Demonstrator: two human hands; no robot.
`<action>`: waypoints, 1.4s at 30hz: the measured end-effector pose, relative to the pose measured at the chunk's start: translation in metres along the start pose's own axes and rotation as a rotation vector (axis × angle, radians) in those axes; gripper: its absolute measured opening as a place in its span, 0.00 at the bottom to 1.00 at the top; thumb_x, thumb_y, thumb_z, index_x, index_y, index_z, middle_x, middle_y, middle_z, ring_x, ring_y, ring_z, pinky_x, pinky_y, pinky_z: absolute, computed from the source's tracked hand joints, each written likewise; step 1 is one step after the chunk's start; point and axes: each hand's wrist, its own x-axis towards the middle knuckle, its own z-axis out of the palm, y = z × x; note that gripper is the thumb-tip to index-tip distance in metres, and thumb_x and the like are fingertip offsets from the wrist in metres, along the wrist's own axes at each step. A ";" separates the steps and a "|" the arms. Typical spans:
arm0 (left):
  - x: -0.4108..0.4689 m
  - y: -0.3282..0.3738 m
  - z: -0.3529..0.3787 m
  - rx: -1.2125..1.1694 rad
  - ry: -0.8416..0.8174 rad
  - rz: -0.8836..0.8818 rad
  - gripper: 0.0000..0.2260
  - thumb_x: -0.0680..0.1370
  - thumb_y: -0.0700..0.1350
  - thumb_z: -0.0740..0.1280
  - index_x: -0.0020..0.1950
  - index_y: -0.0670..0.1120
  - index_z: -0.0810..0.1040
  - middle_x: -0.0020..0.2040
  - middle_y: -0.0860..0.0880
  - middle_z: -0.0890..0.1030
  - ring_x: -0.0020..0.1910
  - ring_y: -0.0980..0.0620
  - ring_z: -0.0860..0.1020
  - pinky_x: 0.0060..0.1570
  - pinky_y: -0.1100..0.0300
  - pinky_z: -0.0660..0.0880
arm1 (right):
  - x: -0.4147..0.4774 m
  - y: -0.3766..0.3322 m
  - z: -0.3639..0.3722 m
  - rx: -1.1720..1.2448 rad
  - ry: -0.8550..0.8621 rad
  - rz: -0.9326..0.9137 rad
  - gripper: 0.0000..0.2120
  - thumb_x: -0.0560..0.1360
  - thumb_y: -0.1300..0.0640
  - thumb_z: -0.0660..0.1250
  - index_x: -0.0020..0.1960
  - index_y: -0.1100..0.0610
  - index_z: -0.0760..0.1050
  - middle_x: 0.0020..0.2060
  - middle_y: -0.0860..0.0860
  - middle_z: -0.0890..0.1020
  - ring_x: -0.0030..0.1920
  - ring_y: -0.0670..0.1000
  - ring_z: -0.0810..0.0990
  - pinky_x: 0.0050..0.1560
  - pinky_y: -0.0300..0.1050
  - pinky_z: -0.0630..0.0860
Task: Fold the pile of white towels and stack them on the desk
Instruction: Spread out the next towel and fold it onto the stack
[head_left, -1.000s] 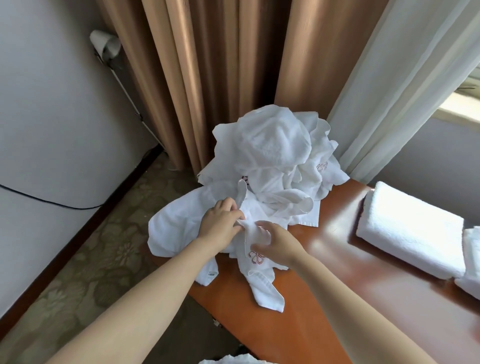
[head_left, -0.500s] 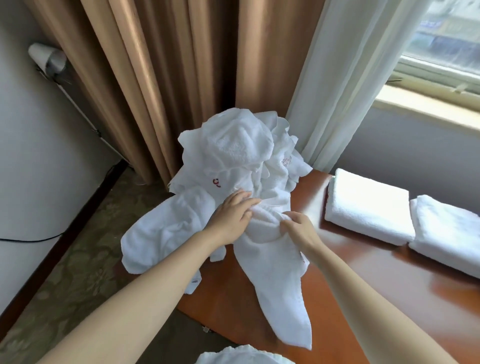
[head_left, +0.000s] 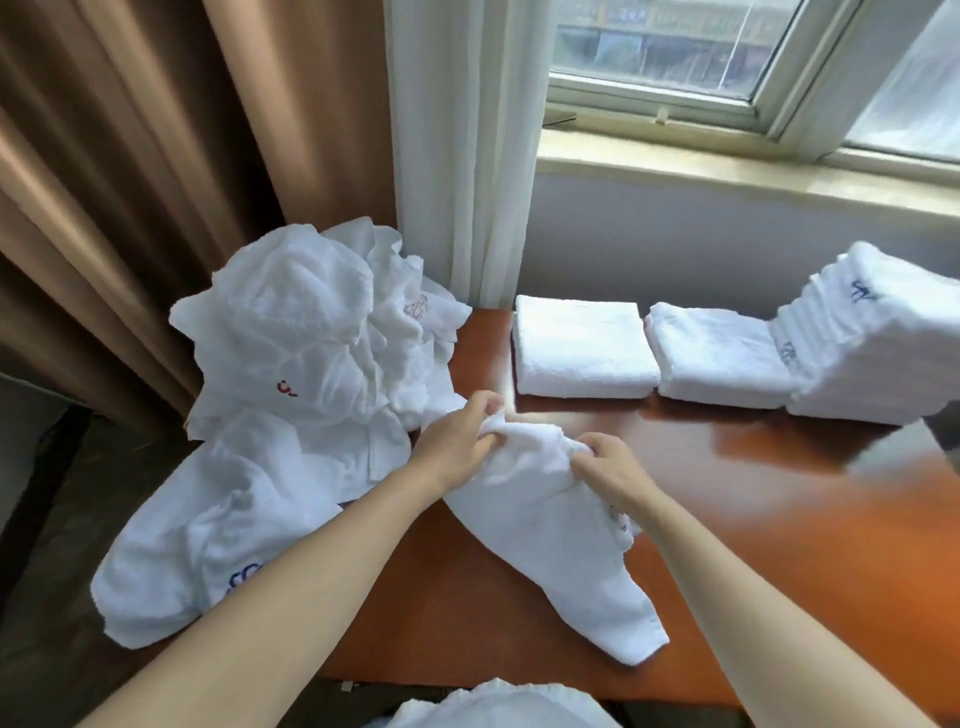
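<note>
Right edge crops the folded stack (head_left: 878, 353); bottom edge cuts another towel (head_left: 498, 709)

A glossy reddish-brown wooden worktop (head_left: 779, 519) is seen. An unfolded towel pile (head_left: 301, 374) is heaped on its far left, a loose towel (head_left: 561, 551) is spread near centre, and three folded stacks (head_left: 582, 348) (head_left: 722, 358) (head_left: 872, 353) are lined along the far right.

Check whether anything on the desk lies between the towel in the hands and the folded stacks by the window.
Nothing visible does. The towel, gripped by the left hand and right hand, is separated from the folded stacks only by bare desk. The unfolded pile sits off to the left.
</note>
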 end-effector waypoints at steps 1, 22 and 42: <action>0.002 0.005 0.004 -0.012 -0.032 0.032 0.17 0.81 0.52 0.64 0.68 0.57 0.65 0.56 0.56 0.78 0.52 0.51 0.78 0.47 0.57 0.74 | -0.002 0.004 -0.002 -0.004 0.001 0.017 0.06 0.61 0.53 0.58 0.32 0.44 0.72 0.26 0.40 0.72 0.29 0.44 0.69 0.33 0.42 0.65; 0.028 0.078 0.025 -0.195 -0.078 0.188 0.20 0.73 0.59 0.74 0.56 0.52 0.69 0.30 0.59 0.77 0.31 0.58 0.73 0.34 0.59 0.70 | -0.013 0.008 -0.046 0.291 0.032 -0.328 0.10 0.73 0.62 0.72 0.51 0.49 0.84 0.46 0.46 0.87 0.49 0.46 0.84 0.50 0.42 0.80; 0.051 0.153 0.046 -0.215 -0.023 0.136 0.22 0.70 0.68 0.66 0.36 0.49 0.74 0.31 0.58 0.71 0.31 0.59 0.68 0.37 0.57 0.66 | -0.011 0.038 -0.165 0.879 0.300 -0.058 0.11 0.81 0.63 0.57 0.42 0.53 0.72 0.33 0.47 0.72 0.32 0.46 0.68 0.31 0.41 0.64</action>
